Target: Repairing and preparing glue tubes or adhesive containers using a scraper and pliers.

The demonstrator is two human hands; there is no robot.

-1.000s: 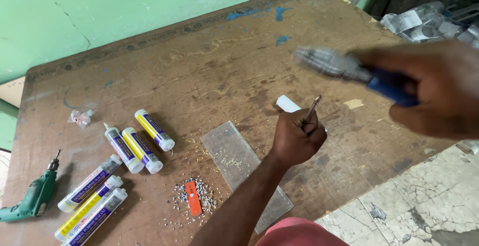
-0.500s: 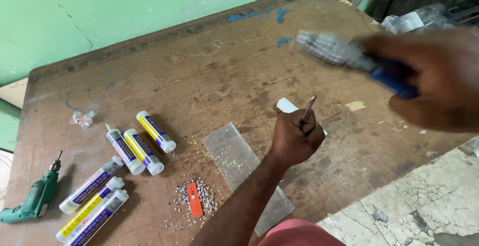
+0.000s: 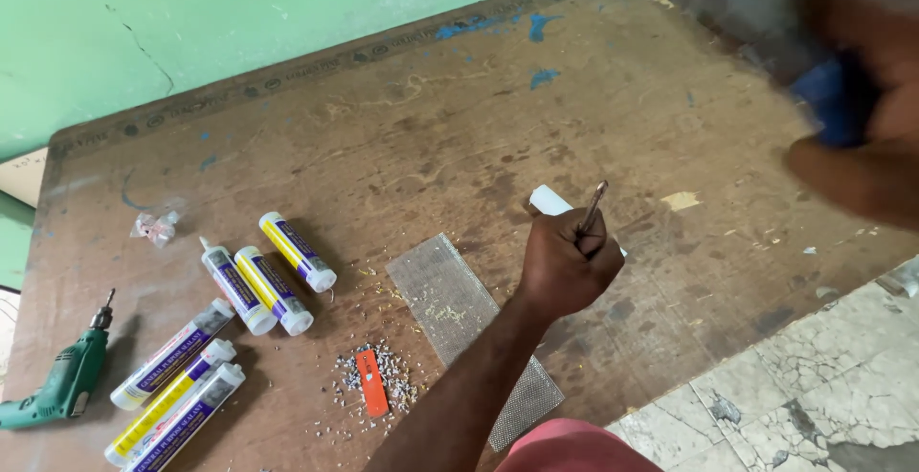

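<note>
My left hand [image 3: 567, 266] is a fist resting on the worn brown table [image 3: 431, 118], shut on a thin metal pin [image 3: 593, 206] that stands tilted up out of it. A small white piece [image 3: 548, 200] lies just behind the fist, partly hidden. My right hand [image 3: 866, 146] hangs raised at the upper right, close to the camera and badly blurred. It grips a blue-handled tool [image 3: 835, 99]; the tool's grey metal end smears toward the top edge.
A grey mesh strip [image 3: 450, 300] lies under my left forearm. Left of it are an orange piece [image 3: 371, 383] in metal shavings, several sealant tubes [image 3: 273, 276], a green drill [image 3: 62, 381] and a small plastic bag [image 3: 156, 228]. Tiled floor [image 3: 814, 386] shows past the table's right edge.
My right hand has swung the blue-handled tool up and to the right, and it is now blurred. My left hand keeps the pin in the same spot.
</note>
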